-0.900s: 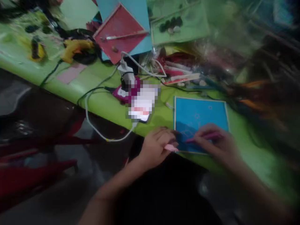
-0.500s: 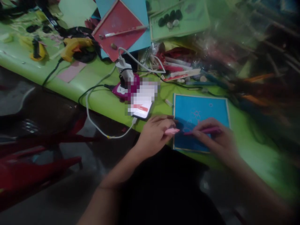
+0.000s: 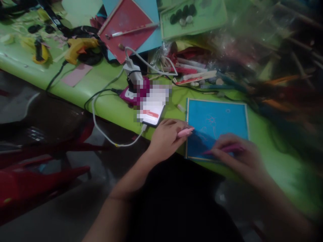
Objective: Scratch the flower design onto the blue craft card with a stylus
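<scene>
A blue board (image 3: 224, 114) with a pale wooden frame lies on the green table, with thin light-coloured lines drawn on it. My right hand (image 3: 237, 153) is closed around a purple pen (image 3: 230, 148), its tip pointing left, low over the board. At the board's left edge, my left hand (image 3: 168, 139) is closed on a pink pen cap (image 3: 185, 132). Its fingers lie beside the frame. A lit phone (image 3: 152, 112) with a white cable plugged in rests just beyond my left hand.
A purple power strip (image 3: 130, 95) with a white charger (image 3: 133, 70) stands behind the phone. Farther left lies a yellow glue gun (image 3: 79, 47). A red board (image 3: 128, 30), a green tray (image 3: 194, 20) and piled sticks and plastic fill the back. The table's front edge (image 3: 75, 101) runs at left.
My right hand and the purple pen have moved slightly right and toward me over the board. My left hand has shifted a little, with the pink cap now tilted upward.
</scene>
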A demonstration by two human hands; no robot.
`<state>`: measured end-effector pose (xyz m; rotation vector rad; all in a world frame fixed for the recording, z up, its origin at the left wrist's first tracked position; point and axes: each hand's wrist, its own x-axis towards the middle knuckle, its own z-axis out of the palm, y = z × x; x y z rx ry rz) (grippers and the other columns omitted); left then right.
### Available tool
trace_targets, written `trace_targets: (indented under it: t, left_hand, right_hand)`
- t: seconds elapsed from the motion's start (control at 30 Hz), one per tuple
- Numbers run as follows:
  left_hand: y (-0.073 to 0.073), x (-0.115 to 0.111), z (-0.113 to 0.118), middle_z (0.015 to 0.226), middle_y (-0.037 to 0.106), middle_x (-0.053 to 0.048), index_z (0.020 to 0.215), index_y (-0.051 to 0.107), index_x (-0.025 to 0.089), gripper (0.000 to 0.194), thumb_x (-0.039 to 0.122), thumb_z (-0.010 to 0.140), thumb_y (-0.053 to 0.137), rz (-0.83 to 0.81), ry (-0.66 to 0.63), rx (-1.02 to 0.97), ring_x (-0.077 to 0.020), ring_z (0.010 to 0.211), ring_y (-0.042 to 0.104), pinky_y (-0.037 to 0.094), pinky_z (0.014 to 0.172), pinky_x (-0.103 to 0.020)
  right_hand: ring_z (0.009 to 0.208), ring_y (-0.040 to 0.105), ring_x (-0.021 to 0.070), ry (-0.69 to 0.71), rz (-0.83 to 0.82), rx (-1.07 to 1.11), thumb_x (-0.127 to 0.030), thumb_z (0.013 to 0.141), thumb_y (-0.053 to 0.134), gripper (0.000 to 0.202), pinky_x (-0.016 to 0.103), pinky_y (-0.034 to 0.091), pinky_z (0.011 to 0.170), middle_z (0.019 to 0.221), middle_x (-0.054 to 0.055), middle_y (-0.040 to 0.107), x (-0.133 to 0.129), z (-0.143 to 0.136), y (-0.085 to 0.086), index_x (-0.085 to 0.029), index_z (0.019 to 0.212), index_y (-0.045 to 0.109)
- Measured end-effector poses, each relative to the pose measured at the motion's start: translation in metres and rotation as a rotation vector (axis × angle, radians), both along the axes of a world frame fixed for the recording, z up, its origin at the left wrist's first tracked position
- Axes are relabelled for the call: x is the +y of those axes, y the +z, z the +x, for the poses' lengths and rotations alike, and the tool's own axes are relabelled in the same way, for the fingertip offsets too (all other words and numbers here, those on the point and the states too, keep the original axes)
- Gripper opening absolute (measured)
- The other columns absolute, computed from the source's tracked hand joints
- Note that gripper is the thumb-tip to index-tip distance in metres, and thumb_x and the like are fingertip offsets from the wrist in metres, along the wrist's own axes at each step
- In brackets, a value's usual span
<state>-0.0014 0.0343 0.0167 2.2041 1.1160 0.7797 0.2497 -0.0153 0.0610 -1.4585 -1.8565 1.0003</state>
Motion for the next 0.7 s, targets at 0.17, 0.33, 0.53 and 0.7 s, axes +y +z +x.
trace_targets:
  t: [0.17, 0.33, 0.53, 0.7]
  left_hand:
    - [-0.001, 0.001, 0.001, 0.115, 0.084, -0.004, 0.109, 0.072, 0.022, 0.036, 0.045, 0.114, 0.045, -0.004, 0.005, -0.022, -0.0262, 0.112, 0.075, 0.05, 0.1, -0.046]
    - [-0.005, 0.001, 0.001, 0.11, 0.084, -0.005, 0.098, 0.069, 0.023, 0.036, 0.047, 0.113, 0.046, 0.001, 0.027, -0.025, -0.0262, 0.112, 0.076, 0.052, 0.101, -0.047]
    - [-0.006, 0.001, 0.001, 0.111, 0.084, -0.001, 0.1, 0.069, 0.023, 0.027, 0.041, 0.111, 0.052, 0.039, 0.019, -0.062, -0.0254, 0.108, 0.077, 0.052, 0.098, -0.045]
    - [-0.007, 0.0, 0.0, 0.112, 0.084, 0.0, 0.105, 0.069, 0.024, 0.021, 0.037, 0.111, 0.055, 0.044, 0.036, -0.087, -0.0231, 0.108, 0.078, 0.052, 0.1, -0.043]
  right_hand:
    - [0.067, 0.068, 0.0168, -0.087, -0.016, 0.027, -0.048, 0.096, 0.074, 0.026, 0.028, 0.051, 0.06, 0.077, 0.001, 0.073, -0.012, 0.012, -0.002, -0.027, 0.083, 0.075]
    - [0.07, 0.071, 0.0172, -0.172, -0.027, 0.052, -0.045, 0.095, 0.077, 0.022, 0.028, 0.053, 0.062, 0.079, 0.0, 0.073, -0.017, 0.025, -0.009, -0.026, 0.083, 0.074]
    - [0.073, 0.072, 0.0164, -0.232, 0.086, 0.024, -0.043, 0.096, 0.077, 0.019, 0.028, 0.054, 0.065, 0.083, 0.0, 0.073, -0.005, 0.027, -0.015, -0.027, 0.087, 0.074]
    - [0.071, 0.072, 0.0185, -0.3, 0.129, -0.022, -0.047, 0.096, 0.076, 0.021, 0.031, 0.056, 0.065, 0.081, 0.001, 0.074, -0.001, 0.027, -0.016, -0.027, 0.09, 0.072]
